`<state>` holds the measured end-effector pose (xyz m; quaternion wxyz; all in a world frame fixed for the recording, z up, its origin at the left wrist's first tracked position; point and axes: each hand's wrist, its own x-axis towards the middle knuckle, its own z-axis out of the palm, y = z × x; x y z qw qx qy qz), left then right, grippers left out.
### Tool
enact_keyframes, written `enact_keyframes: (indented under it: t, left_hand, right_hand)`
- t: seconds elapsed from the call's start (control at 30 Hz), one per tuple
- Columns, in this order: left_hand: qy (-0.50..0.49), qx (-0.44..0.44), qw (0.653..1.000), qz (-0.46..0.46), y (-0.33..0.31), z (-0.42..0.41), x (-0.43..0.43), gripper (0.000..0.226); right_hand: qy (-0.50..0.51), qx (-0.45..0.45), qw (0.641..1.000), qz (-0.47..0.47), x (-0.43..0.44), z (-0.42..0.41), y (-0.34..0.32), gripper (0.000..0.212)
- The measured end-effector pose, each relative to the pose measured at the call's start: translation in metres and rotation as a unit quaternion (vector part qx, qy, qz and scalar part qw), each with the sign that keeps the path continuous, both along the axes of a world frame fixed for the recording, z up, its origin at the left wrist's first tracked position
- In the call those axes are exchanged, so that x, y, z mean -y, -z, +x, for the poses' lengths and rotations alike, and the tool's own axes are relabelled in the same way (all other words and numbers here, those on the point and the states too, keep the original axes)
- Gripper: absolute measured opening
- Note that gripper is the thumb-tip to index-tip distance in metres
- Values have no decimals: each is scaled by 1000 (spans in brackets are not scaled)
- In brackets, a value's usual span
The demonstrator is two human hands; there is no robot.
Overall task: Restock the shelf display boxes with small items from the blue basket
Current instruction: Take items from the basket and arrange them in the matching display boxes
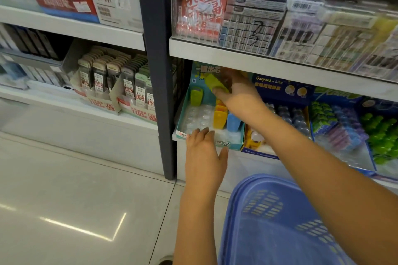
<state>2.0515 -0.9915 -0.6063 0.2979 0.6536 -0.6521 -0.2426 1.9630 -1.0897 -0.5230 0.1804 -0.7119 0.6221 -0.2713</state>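
Yellow-green plastic, a small capsule-shaped item with rounded ends, is pinched in the right hand at the back of the teal display box, under the edge of the shelf above. It looks hard-shelled, smooth and very light, so likely a little slippery; a thumb-and-finger pinch across its flat sides near the middle seems the safest hold, leaving the lower end free to seat into a pocket. The thumb presses its lower end; the other fingers are hidden behind it and blurred.

One green piece stands alone at the box's back left corner. A row of orange and yellow pieces and a blue one stand toward the right wall. Between them lies a clear blister tray with open pockets, thin and probably flexible, so pressing hard could buckle it.

At the box's front left corner, the left hand rests with straight, relaxed fingers touching the rim, gripping nothing, apparently steadying the cardboard.

Just beside the box, to the right along the same shelf edge, sits a dark blue display box. Below both forearms, on the floor side, is the blue basket; its contents cannot be made out.
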Motion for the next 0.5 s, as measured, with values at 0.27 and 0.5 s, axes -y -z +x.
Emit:
enact_keyframes:
  t: [0.27,0.5]
  left_hand:
    - [-1,18,1000,-16,0,0,0,53]
    - [-1,8,1000,-23,3,0,0,53]
  right_hand:
    - [-53,-195,979,-28,36,10,6,36]
    - [-33,-222,974,-21,41,15,17,33]
